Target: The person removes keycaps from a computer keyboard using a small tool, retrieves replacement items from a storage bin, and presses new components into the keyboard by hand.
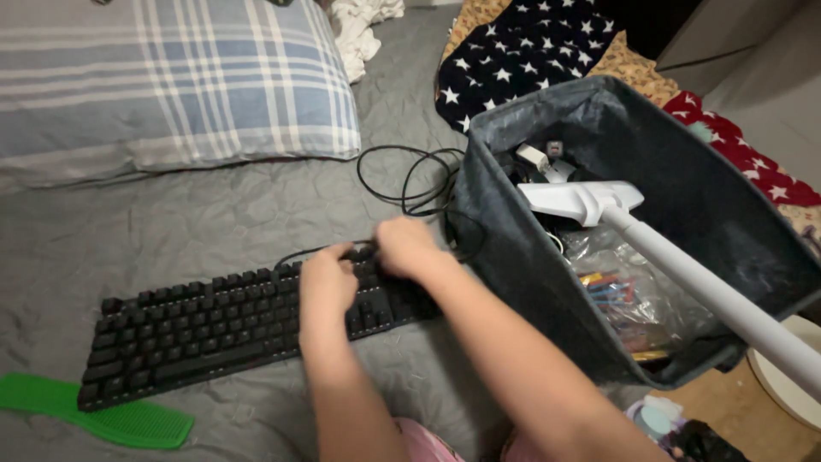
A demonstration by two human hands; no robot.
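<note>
Both hands rest on the right end of the black keyboard (231,329) lying on the bed (214,214): left hand (327,287) curled over the keys, right hand (409,248) closed at its far edge, by the cable (410,180). Right of them stands a dark bin (530,282); a green comb (103,415) lies far left.

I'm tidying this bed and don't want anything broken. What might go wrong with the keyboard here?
The black cable lies in loose loops beside the fabric bin; it may snag if the keyboard is lifted. Both the left hand and right hand grip one end only, so the far end could sag or drag onto the green comb.
</note>
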